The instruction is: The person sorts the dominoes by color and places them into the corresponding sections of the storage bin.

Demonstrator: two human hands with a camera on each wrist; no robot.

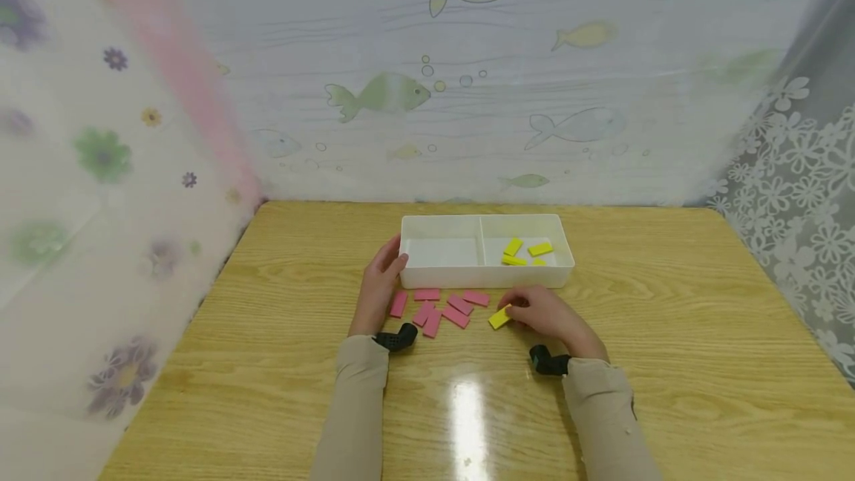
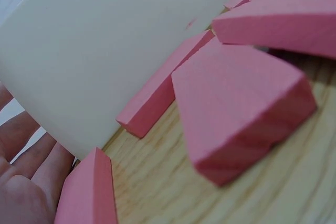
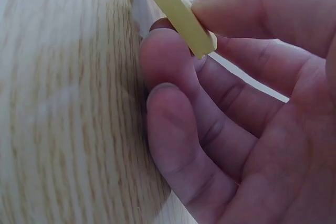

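A white two-compartment tray (image 1: 427, 275) stands on the wooden table; its right compartment holds several yellow blocks (image 1: 525, 251), its left one shows nothing inside. My left hand (image 1: 382, 277) rests with straight fingers against the tray's left front corner (image 2: 89, 66). Several pink blocks (image 1: 441, 306) lie scattered in front of the tray, seen close up in the left wrist view (image 2: 236, 108). My right hand (image 1: 537, 312) pinches a yellow block (image 1: 499, 317) by its end just above the table; the right wrist view shows the yellow block (image 3: 173, 11) between fingertips (image 3: 173, 56) and thumb.
The wooden table (image 1: 668, 332) is hemmed in by patterned curtains on the left, back and right. A glare spot lies on the table between my forearms.
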